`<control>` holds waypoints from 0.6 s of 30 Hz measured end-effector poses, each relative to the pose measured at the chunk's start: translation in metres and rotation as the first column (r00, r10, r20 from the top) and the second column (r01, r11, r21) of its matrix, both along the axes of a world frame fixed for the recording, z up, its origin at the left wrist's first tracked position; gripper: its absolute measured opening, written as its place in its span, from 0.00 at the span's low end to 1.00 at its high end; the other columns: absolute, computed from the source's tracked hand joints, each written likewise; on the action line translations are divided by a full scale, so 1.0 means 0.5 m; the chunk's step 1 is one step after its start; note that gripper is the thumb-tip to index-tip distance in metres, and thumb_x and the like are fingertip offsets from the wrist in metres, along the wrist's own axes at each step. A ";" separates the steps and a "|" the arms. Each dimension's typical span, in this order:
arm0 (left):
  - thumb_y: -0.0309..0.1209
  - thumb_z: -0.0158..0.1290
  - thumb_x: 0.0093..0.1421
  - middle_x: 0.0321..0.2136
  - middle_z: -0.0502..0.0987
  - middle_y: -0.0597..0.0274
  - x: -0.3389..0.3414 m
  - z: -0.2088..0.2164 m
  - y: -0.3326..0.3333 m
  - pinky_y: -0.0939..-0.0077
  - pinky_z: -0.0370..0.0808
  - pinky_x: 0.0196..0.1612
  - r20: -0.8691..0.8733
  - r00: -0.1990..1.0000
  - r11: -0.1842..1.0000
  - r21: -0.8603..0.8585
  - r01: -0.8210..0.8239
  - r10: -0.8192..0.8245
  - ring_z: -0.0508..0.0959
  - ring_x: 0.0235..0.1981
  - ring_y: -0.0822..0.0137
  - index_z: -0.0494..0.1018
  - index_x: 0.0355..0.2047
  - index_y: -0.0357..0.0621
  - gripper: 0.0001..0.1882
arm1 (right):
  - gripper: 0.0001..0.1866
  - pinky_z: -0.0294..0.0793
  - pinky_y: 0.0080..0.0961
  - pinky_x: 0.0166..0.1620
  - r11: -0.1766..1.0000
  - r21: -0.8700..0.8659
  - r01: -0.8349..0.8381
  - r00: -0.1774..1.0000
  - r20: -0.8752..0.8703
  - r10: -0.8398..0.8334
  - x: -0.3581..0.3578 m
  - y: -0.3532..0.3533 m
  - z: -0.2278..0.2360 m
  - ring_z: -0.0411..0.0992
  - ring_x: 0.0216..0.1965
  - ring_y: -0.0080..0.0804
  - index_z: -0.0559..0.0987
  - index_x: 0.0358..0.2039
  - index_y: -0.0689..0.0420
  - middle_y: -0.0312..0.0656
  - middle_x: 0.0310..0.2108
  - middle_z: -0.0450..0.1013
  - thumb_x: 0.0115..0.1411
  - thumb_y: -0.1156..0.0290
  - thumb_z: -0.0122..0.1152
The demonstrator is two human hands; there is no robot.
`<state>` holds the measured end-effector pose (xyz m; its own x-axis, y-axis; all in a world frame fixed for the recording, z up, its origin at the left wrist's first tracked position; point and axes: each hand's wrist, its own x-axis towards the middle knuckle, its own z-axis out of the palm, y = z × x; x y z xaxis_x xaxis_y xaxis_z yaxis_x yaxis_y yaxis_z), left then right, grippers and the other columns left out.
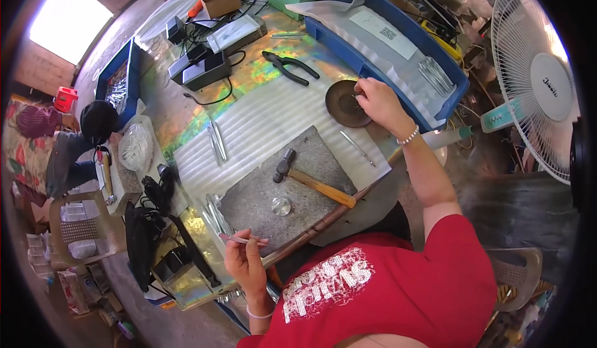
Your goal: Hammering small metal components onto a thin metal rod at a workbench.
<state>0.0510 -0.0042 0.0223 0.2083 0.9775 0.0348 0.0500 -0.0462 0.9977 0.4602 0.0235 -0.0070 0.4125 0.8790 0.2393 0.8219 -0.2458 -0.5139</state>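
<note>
Head view: a white foam sheet (pixel 261 124) spreads beneath and between the hands. The blue tray (pixel 333 49) lies just beyond the right hand (pixel 376 102). The grey slab (pixel 326 161) sits between both hands, its near corner beside the left hand (pixel 245 261). On it rests the wooden-handled hammer (pixel 317 185), between the hands. The right hand, its fingers drawn together, is over the brown bowl (pixel 337 96); I cannot tell what it pinches. Black-handled pliers (pixel 289 67) lie left of that hand. Silvery strips (pixel 216 214) lie just beyond the left hand, which pinches a thin pale strip (pixel 235 238) between thumb and fingers. A small clear disc (pixel 281 207) lies on the slab, near the left hand.
</note>
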 end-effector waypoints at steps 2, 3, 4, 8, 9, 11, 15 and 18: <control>0.23 0.47 0.63 0.29 0.75 0.56 0.004 0.002 0.000 0.79 0.76 0.35 0.008 1.000 1.000 -0.002 0.003 -0.003 0.78 0.29 0.69 0.68 0.43 0.31 0.09 | 0.09 0.72 0.40 0.36 0.978 -0.206 -0.042 0.979 0.186 0.081 0.013 0.025 -0.018 0.73 0.33 0.49 0.75 0.31 0.62 0.50 0.31 0.73 0.49 0.72 0.55; 0.23 0.47 0.63 0.29 0.75 0.56 0.006 0.003 0.001 0.78 0.76 0.35 0.005 1.000 1.000 -0.004 0.008 -0.008 0.78 0.29 0.68 0.67 0.44 0.31 0.10 | 0.09 0.72 0.40 0.36 0.978 -0.205 -0.042 0.979 0.185 0.081 0.017 0.029 -0.025 0.73 0.33 0.49 0.75 0.31 0.62 0.50 0.31 0.73 0.49 0.72 0.55; 0.24 0.47 0.63 0.30 0.75 0.56 0.003 0.004 -0.001 0.77 0.76 0.35 -0.002 1.000 1.000 -0.007 0.004 -0.004 0.78 0.29 0.67 0.67 0.44 0.32 0.10 | 0.07 0.73 0.42 0.36 0.972 -0.234 -0.009 0.969 0.240 0.067 0.005 0.042 -0.017 0.74 0.32 0.50 0.76 0.27 0.62 0.52 0.29 0.74 0.47 0.74 0.54; 0.25 0.46 0.64 0.30 0.74 0.55 -0.009 -0.004 0.000 0.78 0.77 0.32 -0.030 1.000 1.000 -0.007 -0.005 0.004 0.78 0.28 0.66 0.65 0.45 0.32 0.11 | 0.04 0.75 0.44 0.35 0.961 -0.278 -0.006 0.944 0.317 0.097 -0.009 0.071 -0.009 0.75 0.30 0.52 0.78 0.21 0.61 0.54 0.24 0.75 0.43 0.77 0.55; 0.26 0.45 0.65 0.29 0.73 0.55 -0.008 -0.007 0.003 0.78 0.77 0.30 -0.044 0.999 1.000 0.000 0.000 0.000 0.78 0.26 0.66 0.65 0.46 0.33 0.12 | 0.05 0.75 0.43 0.36 0.948 -0.318 -0.023 0.938 0.322 0.131 -0.009 0.071 -0.003 0.76 0.31 0.51 0.78 0.21 0.61 0.54 0.25 0.75 0.42 0.77 0.55; 0.25 0.44 0.65 0.29 0.73 0.54 0.001 -0.007 0.008 0.77 0.77 0.30 -0.006 1.000 0.999 -0.046 0.011 -0.012 0.78 0.26 0.65 0.64 0.46 0.33 0.12 | 0.05 0.74 0.43 0.37 0.938 -0.337 -0.078 0.920 0.338 0.198 0.012 0.073 -0.012 0.75 0.31 0.51 0.78 0.21 0.62 0.54 0.25 0.75 0.42 0.77 0.55; 0.24 0.44 0.65 0.31 0.73 0.54 0.003 -0.017 0.016 0.77 0.78 0.31 0.018 0.998 0.997 -0.062 0.056 -0.055 0.79 0.27 0.65 0.63 0.47 0.33 0.12 | 0.05 0.74 0.44 0.38 0.896 -0.415 -0.155 0.881 0.352 0.316 0.026 0.082 -0.009 0.75 0.32 0.51 0.77 0.21 0.62 0.54 0.25 0.74 0.40 0.77 0.56; 0.20 0.46 0.63 0.32 0.73 0.54 0.004 -0.028 0.015 0.76 0.78 0.35 0.071 0.995 0.995 -0.066 0.078 -0.074 0.79 0.29 0.65 0.62 0.49 0.33 0.14 | 0.05 0.73 0.44 0.37 0.881 -0.435 -0.188 0.856 0.367 0.364 0.031 0.084 -0.006 0.74 0.32 0.53 0.76 0.21 0.64 0.55 0.25 0.74 0.40 0.77 0.56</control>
<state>0.0529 0.0031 0.0083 0.2814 0.9595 -0.0151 -0.0197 0.0215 0.9996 0.4756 0.0655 -0.0098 0.0731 0.9967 -0.0339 0.9972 -0.0736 -0.0145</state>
